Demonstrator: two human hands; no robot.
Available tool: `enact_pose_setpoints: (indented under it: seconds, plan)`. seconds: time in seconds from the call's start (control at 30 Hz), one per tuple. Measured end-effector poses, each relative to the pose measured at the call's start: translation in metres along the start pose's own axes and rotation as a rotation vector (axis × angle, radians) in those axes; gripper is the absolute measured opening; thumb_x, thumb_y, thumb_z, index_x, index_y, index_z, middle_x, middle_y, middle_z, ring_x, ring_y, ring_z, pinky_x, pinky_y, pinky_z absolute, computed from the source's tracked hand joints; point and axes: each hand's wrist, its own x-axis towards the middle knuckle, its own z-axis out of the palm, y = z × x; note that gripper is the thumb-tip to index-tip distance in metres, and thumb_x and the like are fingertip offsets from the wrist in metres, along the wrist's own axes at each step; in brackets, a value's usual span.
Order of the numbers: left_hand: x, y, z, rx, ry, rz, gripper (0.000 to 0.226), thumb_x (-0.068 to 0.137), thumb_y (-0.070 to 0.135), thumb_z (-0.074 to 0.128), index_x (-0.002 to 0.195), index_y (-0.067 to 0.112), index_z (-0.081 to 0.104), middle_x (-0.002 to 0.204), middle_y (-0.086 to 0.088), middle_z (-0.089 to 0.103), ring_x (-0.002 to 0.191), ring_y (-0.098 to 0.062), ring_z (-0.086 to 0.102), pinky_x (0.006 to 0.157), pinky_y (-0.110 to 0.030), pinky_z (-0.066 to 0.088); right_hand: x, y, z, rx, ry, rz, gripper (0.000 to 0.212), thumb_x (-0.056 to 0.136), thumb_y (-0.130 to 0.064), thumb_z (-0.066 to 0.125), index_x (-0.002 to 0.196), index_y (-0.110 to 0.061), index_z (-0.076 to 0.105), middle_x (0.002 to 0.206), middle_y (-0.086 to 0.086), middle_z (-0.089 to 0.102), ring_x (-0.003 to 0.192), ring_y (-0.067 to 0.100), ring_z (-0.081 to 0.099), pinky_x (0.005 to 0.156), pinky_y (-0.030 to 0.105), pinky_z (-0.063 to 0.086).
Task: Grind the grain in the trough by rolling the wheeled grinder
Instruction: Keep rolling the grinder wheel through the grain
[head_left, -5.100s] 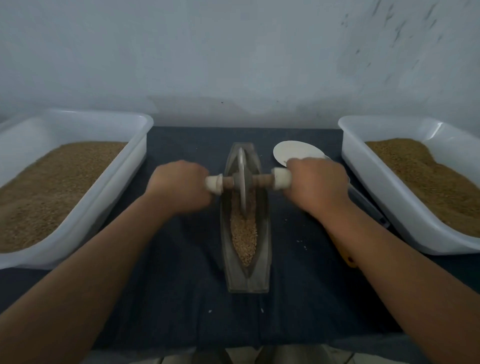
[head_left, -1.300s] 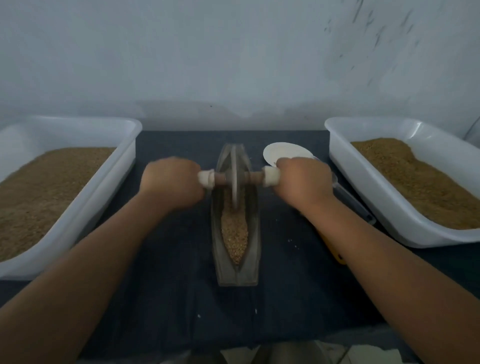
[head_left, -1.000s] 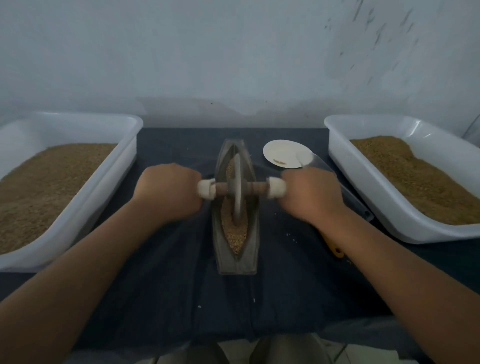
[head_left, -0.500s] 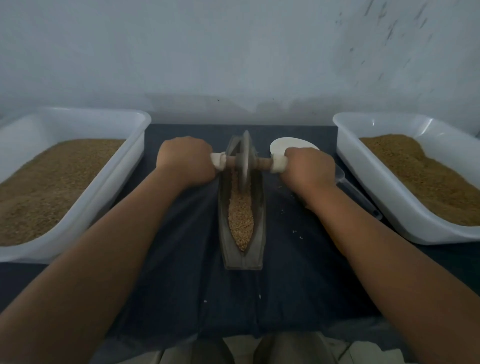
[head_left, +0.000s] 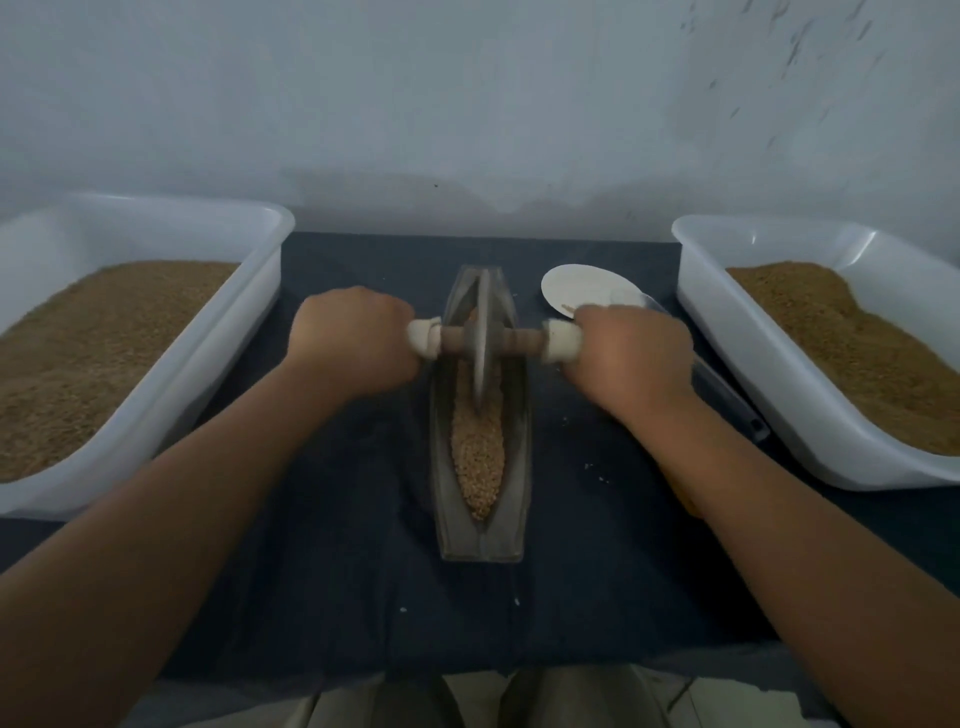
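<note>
Fingers of left hand and right hand clench grinder handles; wheel in far half of trough, near half free.

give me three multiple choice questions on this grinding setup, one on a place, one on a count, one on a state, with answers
1. Where is the white dish relative to the trough?
A. left of it
B. right of its far end
C. inside it

2. How many white tubs hold grain?
A. one
B. two
C. three

3. How is the grinder held?
A. by both hands
B. by one hand only
C. by neither hand

Answers:
1 B, the dish lies on the cloth just beyond the right hand.
2 B, the left tub and the right tub flank the cloth.
3 A, the left hand and right hand each grip an axle end.
</note>
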Motion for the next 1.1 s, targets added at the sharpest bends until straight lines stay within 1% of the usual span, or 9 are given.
enact_pose_setpoints:
  seconds: [0.13,0.33,0.43,0.5,0.6,0.67,0.8,0.93,1.1]
  plan:
    - [0.022,0.001,0.005,-0.067,0.008,-0.070,0.040,0.091,0.059,0.047,0.069,0.027,0.059,0.070,0.006,0.059,0.062,-0.020,0.055,0.060,-0.033,0.043,0.038,-0.005,0.005,-0.003,-0.054,0.036,0.012,0.067,-0.020,0.065,0.063,-0.014,0.055,0.055,0.000,0.050,0.053,0.025,0.056,0.050,0.024,0.022]
    - [-0.040,0.002,-0.015,0.079,0.087,0.128,0.028,0.081,0.051,0.061,0.068,0.032,0.044,0.058,0.011,0.046,0.050,-0.013,0.046,0.050,-0.026,0.032,-0.031,0.008,-0.014,0.069,-0.099,-0.056,0.034,0.081,-0.060,0.060,0.068,-0.031,0.049,0.054,-0.015,0.036,0.052,0.015,0.043,0.048,0.024,0.023]
    - [-0.066,0.000,-0.019,0.124,0.175,0.213,0.040,0.068,0.050,0.072,0.064,0.034,0.036,0.050,0.014,0.034,0.040,-0.006,0.030,0.048,-0.019,0.014,-0.058,0.011,-0.025,0.145,-0.158,-0.070,0.036,0.078,-0.068,0.044,0.071,-0.034,0.055,0.054,-0.015,0.049,0.051,0.009,0.052,0.046,0.025,0.039]
    - [-0.062,-0.001,-0.013,0.129,0.156,0.169,0.046,0.072,0.052,0.072,0.062,0.033,0.031,0.050,0.013,0.035,0.041,-0.006,0.029,0.049,-0.020,0.014,-0.053,0.009,-0.024,0.120,-0.138,-0.087,0.034,0.079,-0.065,0.051,0.072,-0.033,0.056,0.055,-0.014,0.049,0.052,0.011,0.053,0.047,0.027,0.044]
    - [-0.027,-0.001,-0.003,0.052,0.056,0.050,0.038,0.083,0.058,0.060,0.064,0.030,0.043,0.059,0.011,0.046,0.049,-0.011,0.038,0.052,-0.025,0.028,-0.020,0.004,-0.009,0.047,-0.050,-0.034,0.032,0.080,-0.051,0.069,0.069,-0.025,0.052,0.055,-0.011,0.040,0.052,0.020,0.044,0.047,0.023,0.026]
    - [0.001,-0.002,-0.003,-0.021,-0.014,-0.016,0.031,0.082,0.055,0.056,0.068,0.028,0.052,0.066,0.010,0.053,0.056,-0.014,0.045,0.058,-0.030,0.037,0.010,-0.001,0.002,0.018,-0.056,0.019,0.030,0.084,-0.044,0.067,0.071,-0.021,0.053,0.058,-0.007,0.043,0.055,0.025,0.045,0.050,0.024,0.019]
    - [0.018,0.002,-0.009,-0.088,-0.098,-0.059,0.032,0.085,0.055,0.053,0.075,0.026,0.062,0.076,0.006,0.061,0.067,-0.019,0.056,0.064,-0.033,0.044,0.034,-0.004,0.004,0.052,-0.056,0.010,0.030,0.084,-0.042,0.051,0.072,-0.015,0.056,0.064,0.000,0.054,0.063,0.028,0.058,0.053,0.030,0.038]
    - [-0.035,0.000,-0.010,-0.088,-0.081,-0.001,0.026,0.087,0.050,0.058,0.072,0.030,0.053,0.067,0.010,0.056,0.057,-0.010,0.049,0.052,-0.027,0.032,-0.006,0.000,-0.014,0.001,0.016,-0.074,0.035,0.078,-0.045,0.072,0.063,-0.024,0.049,0.052,-0.011,0.036,0.047,0.016,0.035,0.049,0.020,0.014]
    - [-0.076,-0.002,-0.005,-0.025,0.063,0.059,0.039,0.084,0.057,0.062,0.066,0.033,0.038,0.056,0.012,0.045,0.047,-0.006,0.039,0.047,-0.024,0.020,-0.042,0.007,-0.024,0.027,-0.016,-0.099,0.041,0.067,-0.048,0.078,0.062,-0.030,0.041,0.050,-0.017,0.021,0.046,-0.003,0.013,0.049,0.016,0.009]
